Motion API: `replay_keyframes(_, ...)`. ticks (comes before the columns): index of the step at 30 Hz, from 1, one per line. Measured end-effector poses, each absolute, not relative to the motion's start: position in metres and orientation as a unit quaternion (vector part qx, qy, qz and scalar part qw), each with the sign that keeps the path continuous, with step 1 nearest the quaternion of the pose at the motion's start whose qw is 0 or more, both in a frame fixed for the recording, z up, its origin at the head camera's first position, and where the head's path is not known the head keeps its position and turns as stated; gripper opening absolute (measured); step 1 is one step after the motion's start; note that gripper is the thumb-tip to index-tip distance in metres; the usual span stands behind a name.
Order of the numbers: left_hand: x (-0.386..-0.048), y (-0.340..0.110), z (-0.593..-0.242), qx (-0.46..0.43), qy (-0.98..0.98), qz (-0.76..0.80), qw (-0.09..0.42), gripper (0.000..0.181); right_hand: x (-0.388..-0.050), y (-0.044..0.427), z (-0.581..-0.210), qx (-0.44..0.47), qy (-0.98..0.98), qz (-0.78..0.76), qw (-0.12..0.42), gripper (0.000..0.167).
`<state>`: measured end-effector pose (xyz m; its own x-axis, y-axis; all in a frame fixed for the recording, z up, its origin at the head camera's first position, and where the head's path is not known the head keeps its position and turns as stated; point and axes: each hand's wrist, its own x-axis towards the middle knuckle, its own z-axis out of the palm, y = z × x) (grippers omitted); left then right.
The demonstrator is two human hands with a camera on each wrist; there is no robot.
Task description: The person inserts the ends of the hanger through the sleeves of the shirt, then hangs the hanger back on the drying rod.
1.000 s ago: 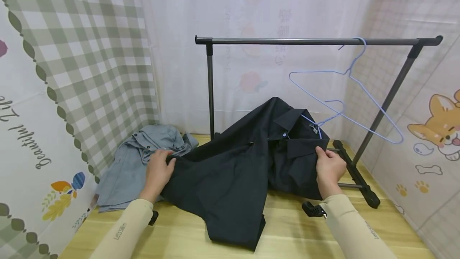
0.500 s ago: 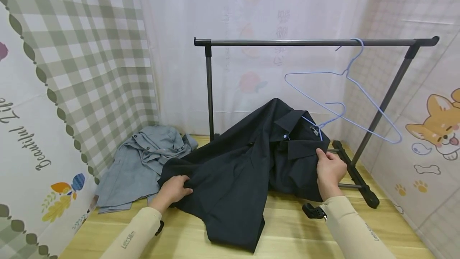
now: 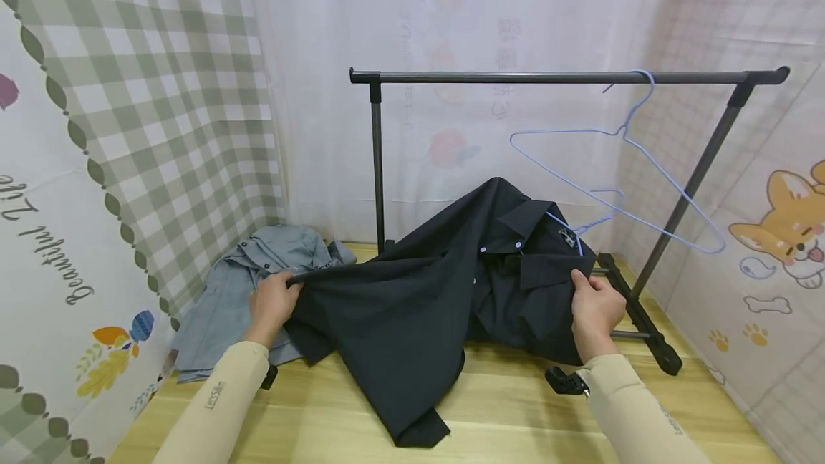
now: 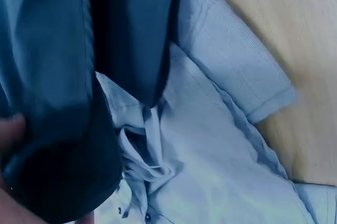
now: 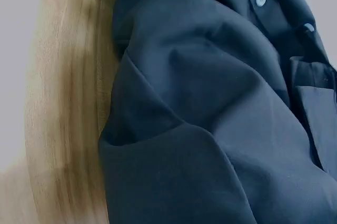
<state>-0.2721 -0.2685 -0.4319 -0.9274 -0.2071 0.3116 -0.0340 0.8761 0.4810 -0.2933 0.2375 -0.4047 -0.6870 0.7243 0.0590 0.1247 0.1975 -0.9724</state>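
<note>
Black rack (image 3: 541,78) along the far side, dark shirt (image 3: 412,306) sprawled mid-scene in front of it, and a crumpled gray-blue garment (image 3: 213,328) to its left. One blue hanger (image 3: 567,130) hangs toward the right, a second hanger (image 3: 596,223) pokes out at the shirt's collar. Left hand (image 3: 273,305) is pinching the shirt's left edge, right hand (image 3: 598,310) gripping its right side.

Dark cloth (image 4: 58,76) — over grey garment (image 4: 205,139)
</note>
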Motion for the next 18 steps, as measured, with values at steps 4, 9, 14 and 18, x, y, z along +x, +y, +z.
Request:
replay_keyframes(4,-0.269,-0.265,-0.436,0.062,-0.935,-0.223,0.269,0.027,-0.294,0.239,-0.407,-0.285,-0.737,0.552,0.268,0.044)
replay_keyframes(9,-0.265,-0.24,-0.449,-0.065,-0.937,-0.182,0.291,0.022,-0.293,0.238,-0.411,-0.28,-0.74,0.553,0.262,0.044)
replay_keyframes(14,-0.249,-0.208,-0.46,-0.215,-0.944,-0.214,0.127,0.024,-0.287,0.233,-0.415,-0.298,-0.716,0.583,0.24,0.05)
replay_keyframes(18,-0.232,-0.189,-0.471,-0.269,-0.939,-0.212,-0.019,0.053,-0.282,0.226,-0.418,-0.305,-0.693,0.614,0.225,0.057)
